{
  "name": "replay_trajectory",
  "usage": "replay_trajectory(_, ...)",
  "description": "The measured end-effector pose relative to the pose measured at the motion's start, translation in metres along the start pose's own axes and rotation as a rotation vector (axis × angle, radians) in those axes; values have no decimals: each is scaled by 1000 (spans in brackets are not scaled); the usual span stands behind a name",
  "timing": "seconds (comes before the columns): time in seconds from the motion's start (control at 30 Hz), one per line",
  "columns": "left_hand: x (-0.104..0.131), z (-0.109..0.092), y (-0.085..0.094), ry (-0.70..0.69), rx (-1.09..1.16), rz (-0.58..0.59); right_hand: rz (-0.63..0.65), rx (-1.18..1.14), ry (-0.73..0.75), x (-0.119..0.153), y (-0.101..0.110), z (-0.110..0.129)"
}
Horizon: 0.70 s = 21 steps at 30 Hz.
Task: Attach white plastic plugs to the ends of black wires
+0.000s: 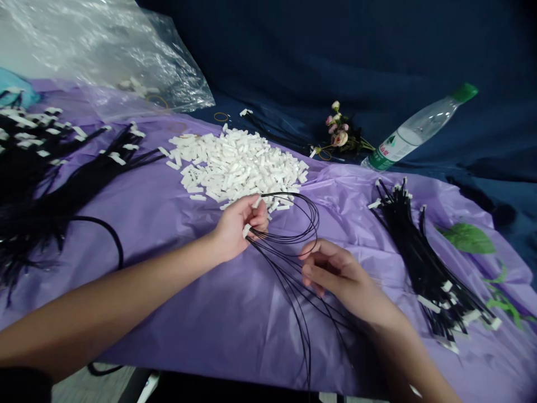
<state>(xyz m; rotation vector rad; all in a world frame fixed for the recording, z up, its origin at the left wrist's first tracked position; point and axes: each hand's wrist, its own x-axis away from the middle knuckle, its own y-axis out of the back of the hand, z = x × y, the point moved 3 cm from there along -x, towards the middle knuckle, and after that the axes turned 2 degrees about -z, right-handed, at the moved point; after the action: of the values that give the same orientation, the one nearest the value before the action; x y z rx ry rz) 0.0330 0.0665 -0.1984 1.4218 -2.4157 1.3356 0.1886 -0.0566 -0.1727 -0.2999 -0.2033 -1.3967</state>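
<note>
My left hand is closed round a white connector with several thin black wires fanning out of it. Some of these wires loop back from the right to the left fingertips, where a second small white piece shows. At the wires' right side, my right hand has its fingers curled, with thumb and forefinger near each other; a wire runs to its fingertips. Just beyond the left hand lies a heap of small white connectors on the purple cloth.
Black cable bundles with white ends lie at the left, another bundle at the right. Farther back are a plastic bag, artificial flowers and a tilted bottle. Green leaves lie far right.
</note>
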Motion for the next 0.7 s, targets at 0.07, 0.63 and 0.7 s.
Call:
replay_trajectory(0.07, 0, -1, -1, 0, 0, -22, 36, -116, 16, 4, 3, 5)
replay_trajectory(0.63, 4, 6, -3, -115, -440, -140, -681, -174, 477, 4, 35, 14)
replay_trajectory(0.7, 3, 8, 0, -104, -445, -121, -678, -216, 494, 5, 38, 16)
